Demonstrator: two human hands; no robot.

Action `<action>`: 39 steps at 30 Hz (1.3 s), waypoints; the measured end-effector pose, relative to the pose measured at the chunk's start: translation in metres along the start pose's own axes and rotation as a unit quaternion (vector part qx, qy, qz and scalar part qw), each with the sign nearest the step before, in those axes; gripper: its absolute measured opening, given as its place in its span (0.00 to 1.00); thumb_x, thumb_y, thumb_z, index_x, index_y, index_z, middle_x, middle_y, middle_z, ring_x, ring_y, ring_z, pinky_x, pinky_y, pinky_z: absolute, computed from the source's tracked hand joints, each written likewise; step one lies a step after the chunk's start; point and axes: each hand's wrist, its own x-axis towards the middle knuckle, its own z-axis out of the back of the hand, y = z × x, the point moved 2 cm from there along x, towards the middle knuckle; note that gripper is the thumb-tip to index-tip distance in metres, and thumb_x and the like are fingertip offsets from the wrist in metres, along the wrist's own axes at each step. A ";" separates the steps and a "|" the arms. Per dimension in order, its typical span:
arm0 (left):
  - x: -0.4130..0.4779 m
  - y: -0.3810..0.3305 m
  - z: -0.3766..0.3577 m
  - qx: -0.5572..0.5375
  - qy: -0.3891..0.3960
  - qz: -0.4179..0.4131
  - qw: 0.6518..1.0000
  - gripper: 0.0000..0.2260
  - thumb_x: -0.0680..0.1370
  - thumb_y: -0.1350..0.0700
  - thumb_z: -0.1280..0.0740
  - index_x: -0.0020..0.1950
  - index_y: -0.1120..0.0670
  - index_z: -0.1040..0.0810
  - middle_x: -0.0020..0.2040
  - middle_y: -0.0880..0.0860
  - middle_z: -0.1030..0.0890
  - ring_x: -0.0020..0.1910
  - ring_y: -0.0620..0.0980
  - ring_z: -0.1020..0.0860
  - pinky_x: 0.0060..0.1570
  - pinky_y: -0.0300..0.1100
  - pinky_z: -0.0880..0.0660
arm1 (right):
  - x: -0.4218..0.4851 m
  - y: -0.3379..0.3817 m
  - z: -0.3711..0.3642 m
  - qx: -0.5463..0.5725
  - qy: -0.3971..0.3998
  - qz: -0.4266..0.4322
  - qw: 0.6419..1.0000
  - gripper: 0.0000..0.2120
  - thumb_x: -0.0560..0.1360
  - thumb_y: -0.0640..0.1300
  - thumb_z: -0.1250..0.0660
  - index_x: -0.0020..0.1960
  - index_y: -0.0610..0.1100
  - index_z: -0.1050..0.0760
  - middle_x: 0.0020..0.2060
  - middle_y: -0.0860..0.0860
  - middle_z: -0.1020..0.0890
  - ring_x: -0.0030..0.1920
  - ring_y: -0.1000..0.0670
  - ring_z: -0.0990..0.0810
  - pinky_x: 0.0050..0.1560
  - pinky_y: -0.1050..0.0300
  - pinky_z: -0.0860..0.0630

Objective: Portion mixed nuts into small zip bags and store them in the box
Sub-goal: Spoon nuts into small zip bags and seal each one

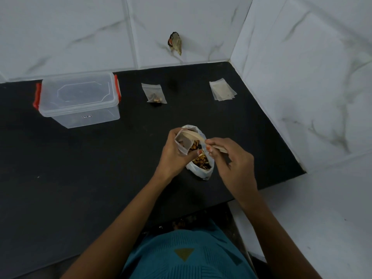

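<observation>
1. On the black counter (100,158), back left: clear lidded box (78,97), red latches.
2. Centre: open bag of mixed nuts (198,172).
3. Left hand (173,156) grips a small zip bag (182,142) above it.
4. Right hand (231,160) pinches a wooden spoon (193,135), bowl at that bag's mouth.
5. Back: one filled zip bag (154,93); empty zip bags (222,91) stacked right.

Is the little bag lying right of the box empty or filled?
Barely filled: the bag holds a few nuts in its lower end.
</observation>
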 end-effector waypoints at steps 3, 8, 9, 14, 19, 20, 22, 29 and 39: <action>0.000 0.001 0.002 0.010 -0.001 0.003 1.000 0.25 0.68 0.62 0.26 0.59 0.49 0.34 0.53 0.39 0.28 0.55 0.34 0.28 0.53 0.29 0.29 | 0.002 -0.002 0.003 0.059 -0.025 -0.088 0.994 0.07 0.74 0.41 0.37 0.52 0.45 0.25 0.44 0.55 0.20 0.43 0.58 0.20 0.43 0.66 0.22; -0.001 0.012 0.009 0.026 -0.011 0.031 0.999 0.25 0.69 0.61 0.26 0.60 0.51 0.34 0.53 0.41 0.28 0.53 0.35 0.28 0.48 0.24 0.29 | 0.001 -0.024 0.011 0.137 -0.132 -0.260 0.947 0.07 0.75 0.36 0.37 0.49 0.45 0.24 0.36 0.52 0.20 0.37 0.56 0.20 0.39 0.65 0.23; -0.002 0.016 0.010 0.029 -0.015 0.035 0.999 0.25 0.69 0.62 0.26 0.60 0.51 0.34 0.53 0.41 0.28 0.53 0.36 0.28 0.47 0.23 0.29 | -0.002 -0.030 0.010 0.123 -0.130 -0.271 0.946 0.06 0.76 0.36 0.38 0.49 0.44 0.24 0.37 0.52 0.20 0.37 0.57 0.20 0.39 0.65 0.23; -0.007 0.031 0.013 0.041 -0.016 0.061 0.997 0.24 0.70 0.61 0.27 0.61 0.51 0.33 0.53 0.42 0.27 0.53 0.38 0.26 0.46 0.25 0.28 | -0.026 -0.059 -0.012 0.030 -0.048 -0.310 0.949 0.07 0.76 0.36 0.37 0.52 0.39 0.23 0.38 0.55 0.22 0.37 0.60 0.21 0.40 0.69 0.25; -0.008 0.036 0.014 0.049 0.001 0.090 0.995 0.24 0.70 0.60 0.27 0.61 0.51 0.33 0.53 0.41 0.28 0.53 0.36 0.27 0.45 0.30 0.27 | -0.040 -0.069 -0.031 -0.053 -0.002 -0.247 0.967 0.08 0.75 0.33 0.35 0.53 0.35 0.23 0.45 0.48 0.20 0.45 0.55 0.21 0.46 0.71 0.25; -0.007 0.037 0.013 0.051 0.004 0.096 0.994 0.23 0.71 0.59 0.27 0.61 0.50 0.34 0.53 0.42 0.27 0.52 0.36 0.26 0.45 0.30 0.27 | -0.040 -0.069 -0.033 -0.061 0.002 -0.238 0.969 0.08 0.75 0.33 0.35 0.53 0.35 0.23 0.46 0.47 0.20 0.46 0.54 0.21 0.47 0.68 0.24; -0.007 0.039 0.012 0.055 0.007 0.109 0.993 0.23 0.71 0.59 0.27 0.61 0.50 0.34 0.54 0.44 0.27 0.52 0.38 0.26 0.45 0.30 0.28 | -0.040 -0.070 -0.037 -0.064 0.015 -0.229 0.971 0.09 0.75 0.33 0.36 0.54 0.35 0.23 0.46 0.44 0.19 0.47 0.52 0.21 0.47 0.61 0.23; -0.003 0.044 0.009 0.063 0.024 0.141 0.988 0.23 0.71 0.60 0.28 0.60 0.48 0.35 0.55 0.46 0.27 0.56 0.43 0.27 0.47 0.32 0.29 | -0.026 -0.072 -0.042 -0.042 0.027 -0.262 0.964 0.09 0.76 0.34 0.37 0.54 0.36 0.23 0.45 0.49 0.20 0.47 0.54 0.21 0.47 0.68 0.25; 0.001 0.044 0.011 0.058 0.047 0.154 0.985 0.24 0.71 0.59 0.28 0.60 0.47 0.36 0.56 0.45 0.29 0.56 0.41 0.29 0.45 0.30 0.31 | -0.024 -0.093 -0.042 0.138 -0.097 -0.512 0.842 0.07 0.77 0.37 0.38 0.49 0.36 0.22 0.32 0.48 0.21 0.30 0.57 0.22 0.34 0.68 0.24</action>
